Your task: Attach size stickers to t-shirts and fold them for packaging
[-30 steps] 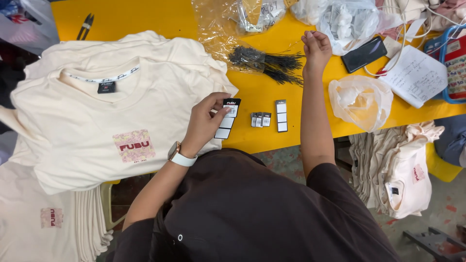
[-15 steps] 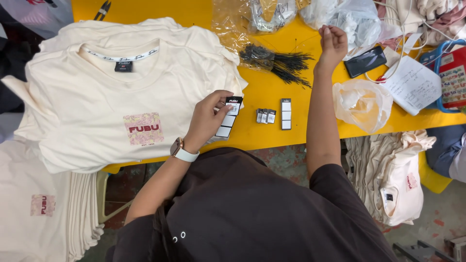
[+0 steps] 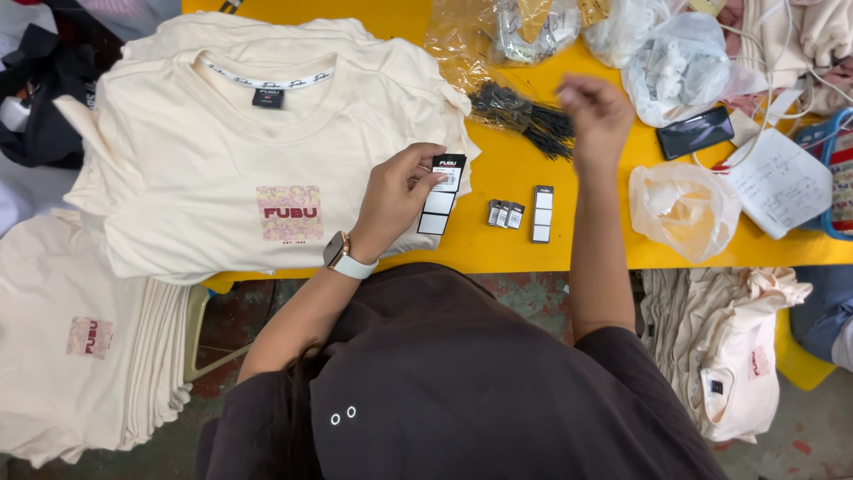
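Tag strip (image 3: pixel 442 196) pinched between left hand (image 3: pixel 397 197) fingers (image 3: pixel 425 178)

The table (image 3: pixel 498 253) is bright yellow. The shirts (image 3: pixel 222 169) are cream, each with a small square chest print in pink and dark red, a white neck band with black lettering, and a black neck label. The tag (image 3: pixel 442 194) in the left hand (image 3: pixel 395 200) is black on top with white panels below. The loose tags (image 3: pixel 542 213) are black and white too. The ties (image 3: pixel 524 116) are black. The watch (image 3: pixel 346 258) has a white strap. The sleeve (image 3: pixel 622 356) is dark brown. The bags (image 3: pixel 680 204) are clear and whitish.
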